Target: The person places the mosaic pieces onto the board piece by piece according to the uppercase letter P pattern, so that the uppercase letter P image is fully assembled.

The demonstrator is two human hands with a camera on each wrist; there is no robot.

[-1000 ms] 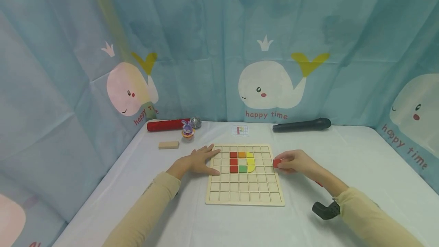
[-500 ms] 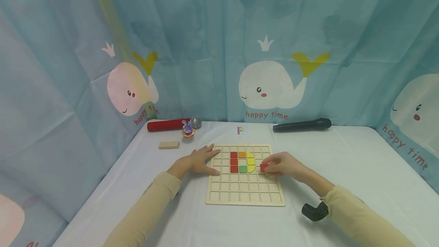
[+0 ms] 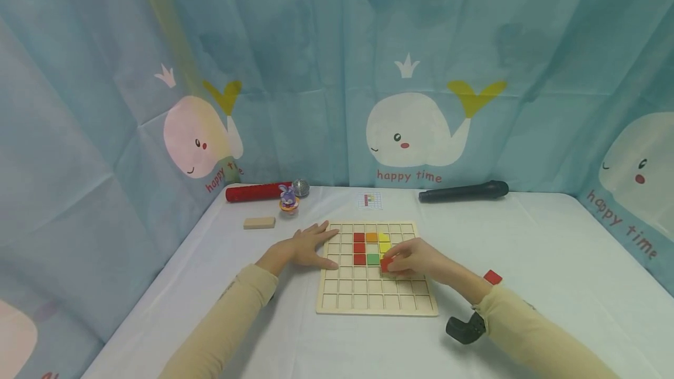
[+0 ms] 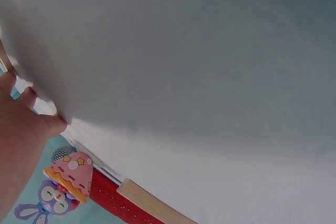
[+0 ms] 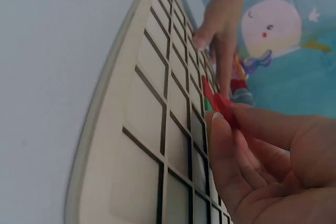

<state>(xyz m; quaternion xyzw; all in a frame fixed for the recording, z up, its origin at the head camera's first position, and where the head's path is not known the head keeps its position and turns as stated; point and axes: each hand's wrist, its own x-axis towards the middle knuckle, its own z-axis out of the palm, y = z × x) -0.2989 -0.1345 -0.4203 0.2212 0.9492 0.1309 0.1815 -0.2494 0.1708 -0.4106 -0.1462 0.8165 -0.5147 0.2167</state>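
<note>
A wooden grid board (image 3: 337, 307) lies on the white table. Several tiles sit in its cells: a column of red tiles (image 3: 359, 248), an orange tile (image 3: 371, 237), yellow tiles (image 3: 384, 238) and a green tile (image 3: 372, 259). My left hand (image 3: 304, 247) rests across the board's left edge, fingers spread. Between thumb and fingers, my right hand (image 3: 418, 259) pinches a red square tile (image 3: 386, 265) over the board, just right of the green tile, partly covering the lowest yellow one. The right wrist view shows that red tile (image 5: 224, 109) at the fingertips, tilted above the grid.
Behind the board lies a pattern card (image 3: 370, 200). A red microphone (image 3: 258, 192), a rabbit toy (image 3: 288, 199) and a wooden block (image 3: 259, 223) are at back left, a black microphone (image 3: 463, 192) at back right. Another red tile (image 3: 492, 277) lies by my right forearm.
My right hand has carried the red tile leftward from beside the board's right edge to over the cells near the green tile. My left hand has stayed still.
</note>
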